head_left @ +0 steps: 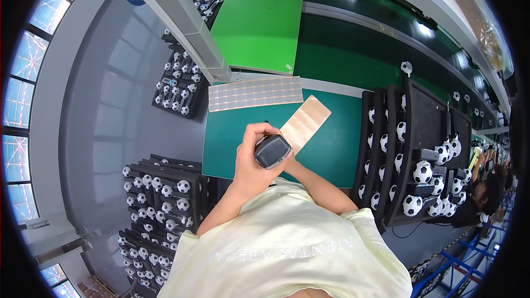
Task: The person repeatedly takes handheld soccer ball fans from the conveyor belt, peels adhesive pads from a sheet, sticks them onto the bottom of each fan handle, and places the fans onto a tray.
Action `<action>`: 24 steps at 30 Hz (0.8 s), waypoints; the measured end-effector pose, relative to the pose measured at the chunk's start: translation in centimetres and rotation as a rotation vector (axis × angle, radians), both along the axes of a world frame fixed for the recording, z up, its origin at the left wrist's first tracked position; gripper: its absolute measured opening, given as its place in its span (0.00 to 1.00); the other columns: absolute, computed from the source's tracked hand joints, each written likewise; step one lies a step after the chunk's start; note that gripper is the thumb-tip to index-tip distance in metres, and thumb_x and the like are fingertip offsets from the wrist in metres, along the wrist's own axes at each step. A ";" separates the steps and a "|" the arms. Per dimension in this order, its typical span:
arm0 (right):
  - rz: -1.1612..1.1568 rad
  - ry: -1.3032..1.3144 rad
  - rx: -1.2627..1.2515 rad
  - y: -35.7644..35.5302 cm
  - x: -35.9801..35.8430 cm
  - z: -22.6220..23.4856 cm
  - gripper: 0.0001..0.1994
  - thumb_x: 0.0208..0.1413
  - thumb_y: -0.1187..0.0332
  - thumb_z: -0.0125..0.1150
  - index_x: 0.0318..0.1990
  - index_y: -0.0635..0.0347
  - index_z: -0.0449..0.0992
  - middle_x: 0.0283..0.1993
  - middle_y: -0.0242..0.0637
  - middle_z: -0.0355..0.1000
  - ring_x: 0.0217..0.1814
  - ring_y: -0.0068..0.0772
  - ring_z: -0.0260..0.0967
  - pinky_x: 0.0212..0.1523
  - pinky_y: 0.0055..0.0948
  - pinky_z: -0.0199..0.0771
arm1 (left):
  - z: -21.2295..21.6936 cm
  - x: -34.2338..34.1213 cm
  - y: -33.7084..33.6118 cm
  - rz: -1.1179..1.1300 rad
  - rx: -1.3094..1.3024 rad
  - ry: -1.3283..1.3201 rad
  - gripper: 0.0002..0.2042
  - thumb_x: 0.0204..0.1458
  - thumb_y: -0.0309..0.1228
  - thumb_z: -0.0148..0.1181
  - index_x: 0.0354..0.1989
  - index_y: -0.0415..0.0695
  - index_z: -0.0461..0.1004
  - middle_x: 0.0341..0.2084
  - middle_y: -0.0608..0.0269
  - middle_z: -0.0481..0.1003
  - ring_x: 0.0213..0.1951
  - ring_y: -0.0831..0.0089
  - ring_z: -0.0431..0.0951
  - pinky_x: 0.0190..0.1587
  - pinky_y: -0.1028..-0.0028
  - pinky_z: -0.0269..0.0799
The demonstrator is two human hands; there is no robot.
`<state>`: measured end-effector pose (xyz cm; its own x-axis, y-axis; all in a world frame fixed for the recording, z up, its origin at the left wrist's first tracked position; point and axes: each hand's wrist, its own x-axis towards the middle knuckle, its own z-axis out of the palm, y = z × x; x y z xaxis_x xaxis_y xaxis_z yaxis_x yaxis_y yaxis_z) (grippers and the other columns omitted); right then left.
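Note:
Above the green table (337,149), a black and dark grey rounded device (272,151) is held close in front of me. My left hand (251,157) wraps round its left side and top, fingers closed. My right hand (289,164) is at its lower right edge, with fingertips against it and the rest mostly hidden behind it. Just beyond the device lies a tan strip of backing paper (308,121), slanted, its near end close to my hands. A sheet of grey rectangular stickers (255,94) lies flat along the table's far edge.
Racks of black-and-white ball-shaped pieces on black holders stand at right (422,172), lower left (165,189) and far left (179,83). A bright green board (259,19) and a white post (187,19) rise beyond the table. Another person (485,193) is at the far right.

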<state>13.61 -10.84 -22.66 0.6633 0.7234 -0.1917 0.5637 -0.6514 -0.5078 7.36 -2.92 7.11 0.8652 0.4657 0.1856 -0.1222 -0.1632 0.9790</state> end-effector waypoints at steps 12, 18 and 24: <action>-0.461 1.150 0.824 -3.8 6.6 23.4 0.07 0.53 0.69 0.58 0.34 0.61 0.68 0.33 0.35 0.70 0.34 0.30 0.72 0.27 0.29 0.75 | 0.7 0.1 0.8 -0.067 0.052 -0.078 0.22 0.37 0.14 0.63 0.40 0.40 0.59 0.33 0.56 0.71 0.34 0.76 0.71 0.38 0.78 0.68; -0.268 0.620 0.959 -8.9 1.7 39.3 0.04 0.49 0.81 0.56 0.31 0.68 0.67 0.26 0.38 0.70 0.19 0.19 0.67 0.14 0.14 0.62 | 1.4 1.2 0.4 -0.204 0.160 -0.102 0.23 0.34 0.17 0.65 0.39 0.40 0.61 0.32 0.57 0.72 0.32 0.76 0.71 0.35 0.78 0.68; -0.282 0.675 0.875 -8.2 0.8 39.8 0.06 0.47 0.83 0.60 0.29 0.69 0.68 0.24 0.35 0.71 0.19 0.13 0.66 0.17 0.13 0.64 | 2.5 1.7 -0.4 -0.322 0.256 -0.132 0.23 0.32 0.19 0.67 0.38 0.41 0.62 0.30 0.58 0.72 0.31 0.74 0.71 0.33 0.77 0.67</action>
